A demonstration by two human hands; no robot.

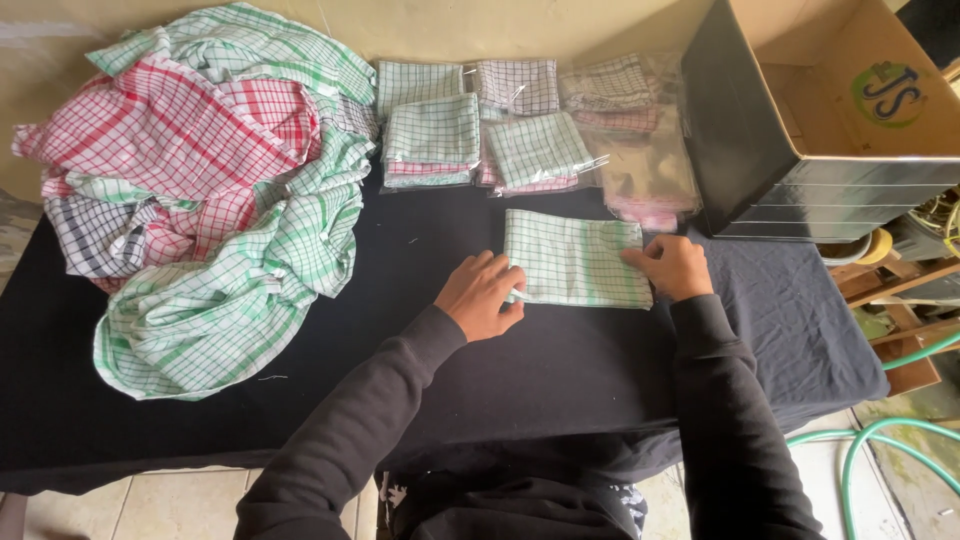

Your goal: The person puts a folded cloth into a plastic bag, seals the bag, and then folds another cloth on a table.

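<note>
A folded green-checked cloth lies flat on the black-covered table, in a clear plastic sleeve as far as I can tell. My left hand grips its left edge with the fingers curled over it. My right hand pinches its right edge near the upper corner. Both arms are in dark sleeves.
A loose heap of red, green and grey checked cloths fills the table's left side. Bagged folded cloths are stacked along the back. An open cardboard box with black sides stands at the right. A green hose lies on the floor.
</note>
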